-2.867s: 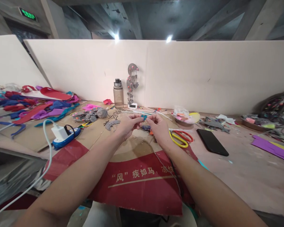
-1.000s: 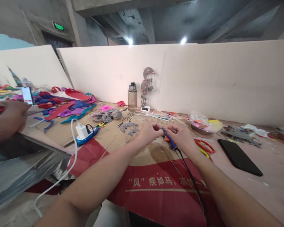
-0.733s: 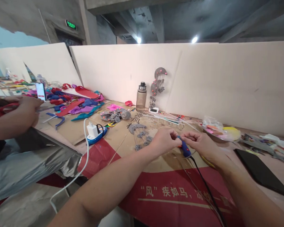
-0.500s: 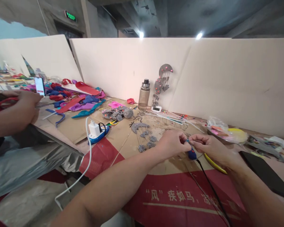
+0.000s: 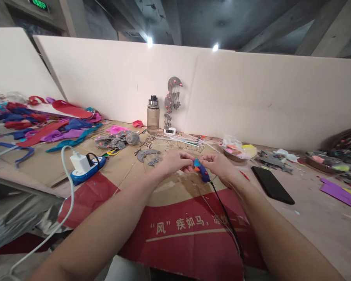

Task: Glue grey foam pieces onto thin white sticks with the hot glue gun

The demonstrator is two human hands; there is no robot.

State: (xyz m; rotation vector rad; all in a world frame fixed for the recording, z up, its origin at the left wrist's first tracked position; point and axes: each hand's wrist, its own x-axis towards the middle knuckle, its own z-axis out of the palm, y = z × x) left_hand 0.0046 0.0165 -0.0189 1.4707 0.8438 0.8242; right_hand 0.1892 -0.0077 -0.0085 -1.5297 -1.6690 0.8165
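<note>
My left hand has its fingers pinched at the left of the tip of a blue glue gun; what it holds is too small to make out. My right hand is pinched just right of the same tip, its contents also unclear. A black cord runs from the blue tool toward the table's front edge. Left of my hands, a grey felt crescent with small hanging pieces lies on the cardboard.
A bottle and a hanging grey ornament stand by the white partition. A blue power strip with a white plug is at left, near felt scraps. At right lie a black phone and a dish of scraps.
The view has turned right, so the other person's hands at the left are out of frame. Both my hands remain near the blue tool, and a yellow strip beside my right wrist no longer shows.
</note>
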